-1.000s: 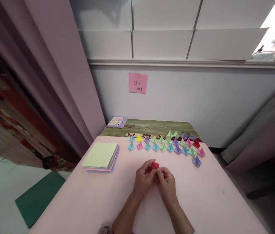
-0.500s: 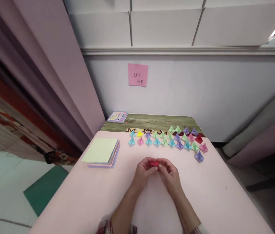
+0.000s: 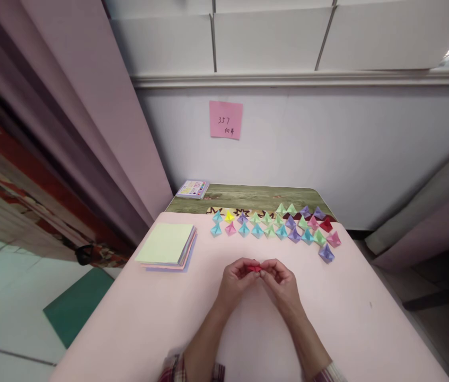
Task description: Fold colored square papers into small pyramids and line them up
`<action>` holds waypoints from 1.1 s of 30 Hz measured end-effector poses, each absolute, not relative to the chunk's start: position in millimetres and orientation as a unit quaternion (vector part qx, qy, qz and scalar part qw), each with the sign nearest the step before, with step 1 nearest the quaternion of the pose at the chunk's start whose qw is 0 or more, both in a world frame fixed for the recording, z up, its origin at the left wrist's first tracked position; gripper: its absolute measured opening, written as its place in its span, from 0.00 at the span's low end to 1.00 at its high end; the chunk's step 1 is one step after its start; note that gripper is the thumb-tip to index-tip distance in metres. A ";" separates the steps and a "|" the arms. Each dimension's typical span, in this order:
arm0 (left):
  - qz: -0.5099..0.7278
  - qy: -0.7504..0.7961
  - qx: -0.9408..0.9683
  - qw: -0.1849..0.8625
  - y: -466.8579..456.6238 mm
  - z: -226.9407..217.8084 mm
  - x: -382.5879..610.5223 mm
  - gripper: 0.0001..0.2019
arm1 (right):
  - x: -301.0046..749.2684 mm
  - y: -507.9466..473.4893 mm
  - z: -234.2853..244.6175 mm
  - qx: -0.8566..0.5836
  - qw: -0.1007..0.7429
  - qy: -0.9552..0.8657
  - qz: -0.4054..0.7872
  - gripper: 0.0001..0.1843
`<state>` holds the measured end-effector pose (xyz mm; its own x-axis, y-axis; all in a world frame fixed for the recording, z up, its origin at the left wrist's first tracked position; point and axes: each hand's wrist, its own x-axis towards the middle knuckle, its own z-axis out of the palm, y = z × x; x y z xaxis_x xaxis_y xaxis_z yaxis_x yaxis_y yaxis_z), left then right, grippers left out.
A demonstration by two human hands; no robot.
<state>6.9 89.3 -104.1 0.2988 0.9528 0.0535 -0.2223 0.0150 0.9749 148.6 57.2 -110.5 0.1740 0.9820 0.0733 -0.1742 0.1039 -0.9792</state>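
Observation:
Over the middle of the pink table (image 3: 137, 323), my left hand (image 3: 237, 281) and my right hand (image 3: 281, 281) meet fingertip to fingertip. Both pinch a small red folded paper piece (image 3: 254, 268) between them, most of it hidden by the fingers. Beyond the hands, several small folded paper shapes (image 3: 275, 228) in blue, green, purple, pink, yellow and red lie in rows along the table's far edge.
A stack of coloured paper sheets (image 3: 167, 245), light green on top, lies at the far left of the table. A small printed packet (image 3: 193, 189) rests on a wood-pattern surface behind. A pink note (image 3: 226, 120) is stuck on the wall. Curtains hang at left.
The red paper piece stood up above my fingers a second ago; now it sits lower and flatter, more enclosed by both hands. The view has tilted slightly.

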 end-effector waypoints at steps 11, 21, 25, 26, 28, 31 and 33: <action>0.489 0.345 0.505 0.622 90.7 -96.6 3.2 0.07 | 146.4 57.9 -113.2 -0.483 0.622 -0.474 0.394 0.08; 0.493 0.319 0.480 0.652 90.3 -93.7 3.8 0.05 | 146.1 57.5 -112.7 -0.458 0.618 -0.462 0.442 0.07; 0.486 0.336 0.481 0.647 89.9 -91.4 2.3 0.05 | 144.6 57.5 -112.6 -0.452 0.616 -0.453 0.459 0.08; 0.488 0.344 0.482 0.642 89.7 -91.1 2.2 0.05 | 143.5 57.6 -113.1 -0.452 0.617 -0.451 0.460 0.08; 0.493 0.357 0.484 0.628 89.2 -91.2 2.4 0.06 | 140.6 58.0 -114.6 -0.452 0.619 -0.448 0.460 0.08; 0.501 0.367 0.478 0.621 88.7 -93.1 4.0 0.06 | 135.3 58.5 -116.6 -0.455 0.624 -0.439 0.459 0.09; 0.507 0.374 0.464 0.623 88.5 -94.7 5.7 0.06 | 131.9 58.4 -116.8 -0.465 0.625 -0.428 0.457 0.10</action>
